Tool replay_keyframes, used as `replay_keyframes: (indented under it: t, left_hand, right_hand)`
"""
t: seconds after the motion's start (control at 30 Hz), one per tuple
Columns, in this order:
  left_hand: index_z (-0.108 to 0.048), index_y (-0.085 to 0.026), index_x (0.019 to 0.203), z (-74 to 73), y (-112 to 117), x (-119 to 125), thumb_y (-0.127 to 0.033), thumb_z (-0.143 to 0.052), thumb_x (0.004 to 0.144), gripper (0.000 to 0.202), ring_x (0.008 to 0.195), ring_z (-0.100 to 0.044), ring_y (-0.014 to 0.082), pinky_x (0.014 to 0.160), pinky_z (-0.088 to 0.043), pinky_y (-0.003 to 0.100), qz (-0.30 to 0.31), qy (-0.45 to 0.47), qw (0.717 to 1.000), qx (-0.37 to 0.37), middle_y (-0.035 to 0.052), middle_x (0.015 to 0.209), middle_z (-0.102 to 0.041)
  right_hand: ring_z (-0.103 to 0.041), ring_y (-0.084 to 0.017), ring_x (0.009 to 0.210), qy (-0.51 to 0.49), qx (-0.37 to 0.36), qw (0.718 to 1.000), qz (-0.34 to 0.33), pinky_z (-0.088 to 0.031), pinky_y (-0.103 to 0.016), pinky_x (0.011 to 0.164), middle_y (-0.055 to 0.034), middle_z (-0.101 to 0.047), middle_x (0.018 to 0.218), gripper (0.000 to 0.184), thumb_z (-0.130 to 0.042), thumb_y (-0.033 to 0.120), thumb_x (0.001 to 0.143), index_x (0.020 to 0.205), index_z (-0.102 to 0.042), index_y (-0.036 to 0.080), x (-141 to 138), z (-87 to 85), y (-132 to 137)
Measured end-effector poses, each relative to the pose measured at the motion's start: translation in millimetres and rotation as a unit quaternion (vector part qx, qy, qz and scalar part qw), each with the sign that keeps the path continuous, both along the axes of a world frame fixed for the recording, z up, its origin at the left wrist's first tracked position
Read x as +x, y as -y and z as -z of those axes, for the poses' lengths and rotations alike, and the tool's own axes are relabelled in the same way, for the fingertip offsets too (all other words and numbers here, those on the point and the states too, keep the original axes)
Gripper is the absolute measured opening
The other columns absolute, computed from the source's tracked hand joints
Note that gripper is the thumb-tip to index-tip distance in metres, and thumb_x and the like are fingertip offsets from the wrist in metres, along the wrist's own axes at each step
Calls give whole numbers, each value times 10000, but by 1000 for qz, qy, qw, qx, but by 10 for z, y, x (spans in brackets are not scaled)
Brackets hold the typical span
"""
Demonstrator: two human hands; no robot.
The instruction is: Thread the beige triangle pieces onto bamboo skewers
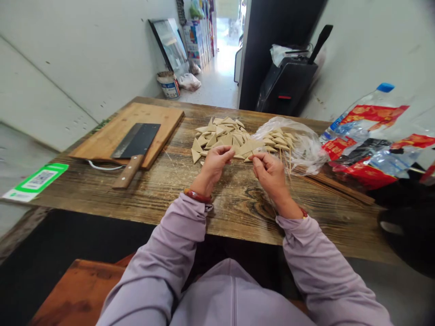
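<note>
My left hand (215,164) and my right hand (268,173) meet over the wooden table (163,190), fingers pinched around a tan triangular tofu piece (247,148) between them. The right hand also seems to pinch a thin bamboo skewer, which is hard to make out. Just beyond lies a loose pile of tan triangles (219,133). To the right, several skewered triangles (280,140) rest on a clear plastic bag (306,145).
A cutting board (112,136) with a cleaver (136,147) lies at the left. Loose skewers (336,188) lie at the right beside red-labelled water bottles (367,122). A green QR card (36,181) sits at the far left. A doorway opens behind the table.
</note>
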State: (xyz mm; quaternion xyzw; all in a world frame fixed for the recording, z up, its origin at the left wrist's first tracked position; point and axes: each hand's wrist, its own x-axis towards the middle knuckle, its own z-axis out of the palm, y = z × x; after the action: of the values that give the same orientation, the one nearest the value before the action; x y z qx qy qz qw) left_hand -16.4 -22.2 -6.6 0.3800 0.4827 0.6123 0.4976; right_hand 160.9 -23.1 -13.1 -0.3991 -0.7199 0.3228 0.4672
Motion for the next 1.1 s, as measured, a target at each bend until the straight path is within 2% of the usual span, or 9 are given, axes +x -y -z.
replay_keyframes:
  t: [0.13, 0.23, 0.6, 1.1]
  left_hand:
    - [-624, -146, 734, -115, 25, -88, -182, -802, 649, 201, 551, -498, 51, 547, -394, 192, -17, 133, 991, -19, -42, 653, -575]
    - [-616, -146, 760, -168, 32, -124, -169, -789, 699, 185, 543, -517, 51, 531, -404, 186, -27, 176, 983, -40, -36, 661, -597]
    - [-588, -148, 746, -202, 43, -153, -211, -774, 764, 198, 511, -500, 44, 528, -433, 187, -11, 165, 985, -41, -38, 612, -562]
    - [-619, -132, 722, -248, 71, -103, -139, -756, 749, 140, 508, -514, 45, 502, -425, 162, -11, 198, 979, -38, -26, 611, -604]
  right_hand:
    - [-441, -115, 490, 3, -28, 999, -34, -334, -247, 487, 42, -512, 561, 278, -506, 392, 935, 936, -697, 191, -82, -25, 148]
    - [-473, -120, 501, 17, -28, 997, -71, -351, -250, 491, 31, -541, 574, 267, -514, 370, 929, 944, -707, 186, -121, -30, 231]
    - [-591, -151, 607, 39, -24, 997, -65, -430, -264, 571, -2, -626, 653, 275, -509, 333, 925, 976, -731, 179, -131, -8, 235]
    - [-565, -138, 580, 33, -38, 997, -53, -394, -253, 547, -3, -628, 636, 277, -523, 339, 909, 973, -731, 168, -135, 3, 221]
